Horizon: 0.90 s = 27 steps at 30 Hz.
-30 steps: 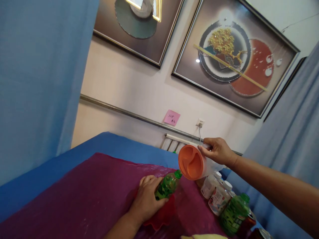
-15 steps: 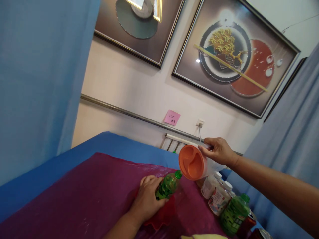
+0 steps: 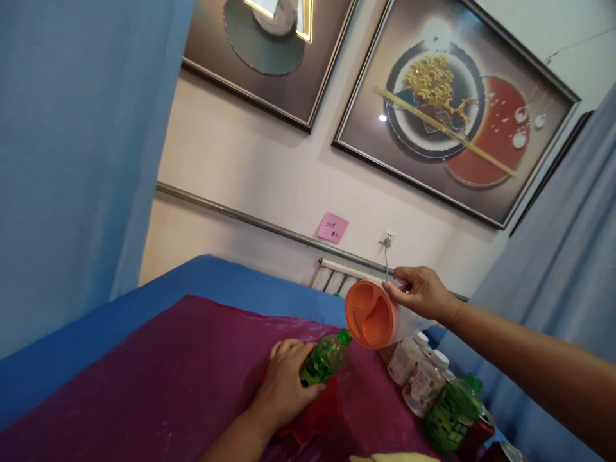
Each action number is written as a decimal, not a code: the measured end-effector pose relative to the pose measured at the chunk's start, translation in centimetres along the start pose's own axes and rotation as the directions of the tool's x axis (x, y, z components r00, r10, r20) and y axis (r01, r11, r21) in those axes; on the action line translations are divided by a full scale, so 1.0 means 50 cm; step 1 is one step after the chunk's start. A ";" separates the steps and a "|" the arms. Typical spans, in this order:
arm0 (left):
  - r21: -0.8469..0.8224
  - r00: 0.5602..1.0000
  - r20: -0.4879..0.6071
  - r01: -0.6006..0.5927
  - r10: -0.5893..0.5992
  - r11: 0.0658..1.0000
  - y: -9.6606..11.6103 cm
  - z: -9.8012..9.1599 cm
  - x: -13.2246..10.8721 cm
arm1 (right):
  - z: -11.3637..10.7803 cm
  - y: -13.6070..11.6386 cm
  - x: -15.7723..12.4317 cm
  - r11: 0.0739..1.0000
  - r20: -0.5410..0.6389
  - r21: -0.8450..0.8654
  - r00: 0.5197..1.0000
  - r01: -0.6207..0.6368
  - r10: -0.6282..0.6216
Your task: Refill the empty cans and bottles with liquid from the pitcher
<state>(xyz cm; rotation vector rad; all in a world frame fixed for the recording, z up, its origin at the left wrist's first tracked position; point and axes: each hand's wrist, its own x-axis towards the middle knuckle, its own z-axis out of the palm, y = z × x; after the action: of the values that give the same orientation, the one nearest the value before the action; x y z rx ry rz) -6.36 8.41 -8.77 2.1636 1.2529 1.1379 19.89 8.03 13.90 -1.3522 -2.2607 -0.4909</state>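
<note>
My left hand (image 3: 285, 385) is wrapped round a green plastic bottle (image 3: 327, 360), which leans to the right over a red wavy-edged dish (image 3: 310, 420). Part of that dish is hidden behind the hand. Held by its handle in my right hand (image 3: 421, 293) is a clear pitcher (image 3: 405, 323) with an orange lid (image 3: 369, 314). It is tilted so that the lid faces me, close to the bottle's mouth. Whether anything flows between them I cannot tell.
Magenta plastic sheeting (image 3: 192, 372) covers much of the blue surface (image 3: 226, 276). On the right stand white-capped jars (image 3: 423, 388), another green bottle (image 3: 452, 414) and cans (image 3: 503, 452). Yellow cloth-like material (image 3: 394, 457) shows at the bottom edge. Blue curtains (image 3: 72, 160) hang on both sides.
</note>
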 end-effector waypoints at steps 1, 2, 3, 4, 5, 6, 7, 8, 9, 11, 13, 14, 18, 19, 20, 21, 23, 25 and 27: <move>0.001 1.000 -0.001 -0.001 0.001 1.000 -0.001 0.000 0.000 | 0.000 0.000 0.000 1.000 0.001 0.003 1.000 -0.001 0.001; 0.002 1.000 -0.003 -0.003 0.003 1.000 -0.001 0.001 0.000 | 0.000 0.000 0.000 1.000 0.001 0.004 1.000 -0.003 0.003; 0.003 1.000 -0.006 -0.004 0.004 1.000 -0.002 0.001 0.000 | 0.001 0.000 0.000 1.000 0.001 0.006 1.000 -0.005 0.005; 0.005 1.000 -0.006 -0.006 0.006 1.000 -0.003 0.002 0.000 | 0.001 0.000 -0.001 1.000 0.001 0.007 1.000 -0.005 0.005; 0.005 1.000 -0.005 -0.008 0.008 1.000 -0.003 0.002 0.001 | 0.001 0.001 -0.001 1.000 -0.001 0.008 1.000 -0.006 0.006; 0.005 1.000 -0.002 -0.008 0.008 1.000 -0.003 0.003 0.001 | 0.001 0.001 -0.001 1.000 -0.004 0.008 1.000 -0.005 0.005; 0.003 1.000 -0.001 -0.007 0.007 1.000 -0.003 0.003 0.001 | 0.001 0.001 -0.001 1.000 -0.007 0.009 1.000 -0.003 0.003; 0.002 1.000 -0.001 -0.005 0.005 1.000 -0.003 0.003 0.001 | 0.002 0.001 -0.001 1.000 -0.009 0.009 1.000 0.000 0.000; 0.002 1.000 -0.003 -0.002 0.002 1.000 -0.002 0.002 0.001 | 0.002 0.001 -0.001 1.000 -0.009 0.008 1.000 0.002 -0.002; 0.002 1.000 -0.004 -0.001 0.001 1.000 0.000 0.001 0.000 | 0.001 0.000 -0.001 1.000 -0.008 0.004 1.000 0.007 -0.007; -0.001 1.000 -0.002 -0.004 0.004 1.000 0.001 0.000 0.001 | 0.001 -0.002 -0.001 1.000 -0.007 0.004 1.000 0.011 -0.011; -0.003 1.000 -0.002 -0.004 0.004 1.000 0.002 -0.001 0.001 | 0.000 -0.002 -0.001 1.000 -0.009 0.005 1.000 0.014 -0.014; -0.001 1.000 0.000 -0.003 0.003 1.000 0.003 -0.001 0.001 | 0.000 -0.004 0.000 1.000 -0.017 0.011 1.000 0.025 -0.025; -0.001 1.000 0.001 -0.004 0.004 1.000 0.003 0.000 0.001 | 0.000 -0.004 0.000 1.000 -0.018 0.010 0.999 0.027 -0.026; -0.002 1.000 0.000 -0.006 0.006 1.000 0.002 0.000 0.001 | -0.001 -0.004 0.000 1.000 -0.018 0.008 0.999 0.028 -0.028; -0.003 1.000 -0.003 -0.007 0.007 1.000 0.002 0.000 0.001 | -0.001 -0.003 -0.001 1.000 -0.018 0.004 0.999 0.029 -0.029; -0.006 1.000 -0.008 -0.006 0.006 1.000 0.002 0.000 0.000 | -0.001 -0.003 -0.001 0.999 -0.017 -0.005 0.999 0.031 -0.031; -0.009 1.000 -0.010 -0.006 0.006 1.000 0.001 0.000 0.000 | -0.001 -0.003 -0.001 0.999 -0.010 -0.011 0.999 0.031 -0.031; -0.012 1.000 -0.010 -0.008 0.008 1.000 0.001 -0.001 -0.001 | -0.001 -0.004 -0.001 1.000 -0.003 -0.011 1.000 0.026 -0.026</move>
<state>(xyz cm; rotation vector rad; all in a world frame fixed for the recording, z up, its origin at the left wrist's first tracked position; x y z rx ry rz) -6.38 8.35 -8.75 2.1584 1.2397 1.1575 19.76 7.89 13.92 -1.3287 -2.2790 -0.5148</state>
